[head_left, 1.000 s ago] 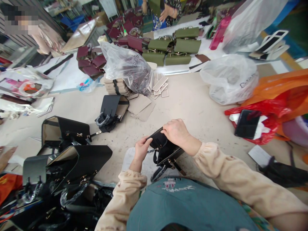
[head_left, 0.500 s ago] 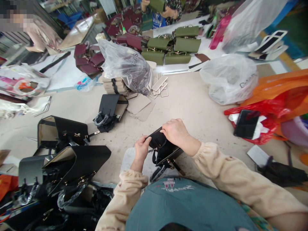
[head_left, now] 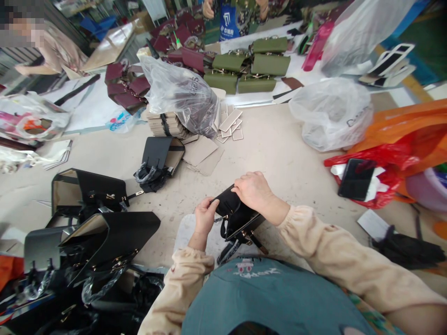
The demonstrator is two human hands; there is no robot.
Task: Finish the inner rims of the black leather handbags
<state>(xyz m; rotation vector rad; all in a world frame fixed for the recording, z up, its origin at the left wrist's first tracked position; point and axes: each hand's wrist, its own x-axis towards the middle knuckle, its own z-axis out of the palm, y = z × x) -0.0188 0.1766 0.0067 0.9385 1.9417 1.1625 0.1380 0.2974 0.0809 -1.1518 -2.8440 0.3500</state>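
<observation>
A small black handbag [head_left: 240, 222] with gold-coloured metal fittings stands on the table close to my body. My left hand [head_left: 205, 215] pinches the left end of its upper edge between thumb and fingers. Farther along that same edge, my right hand [head_left: 254, 190] is closed around it, thumb on the near side. Between the hands the edge runs straight, tilted up to the right. The bag's inside is dark and partly hidden by my right hand and wrist. Below it, a light grey pad [head_left: 185, 230] lies partly under the bag.
Several black bags [head_left: 115, 242] crowd the left, another black bag [head_left: 157, 156] beyond. A stack of beige boards [head_left: 165, 124] stands by a plastic bag [head_left: 181, 88]. Green bags [head_left: 263, 65] line the far side. A phone [head_left: 356, 179] lies on red plastic at right. Two people work nearby.
My hands keep the same grip on the black bag and have hardly moved. Across the table, the co-worker's hands have spread apart, and the green bag they held up is no longer seen there.
</observation>
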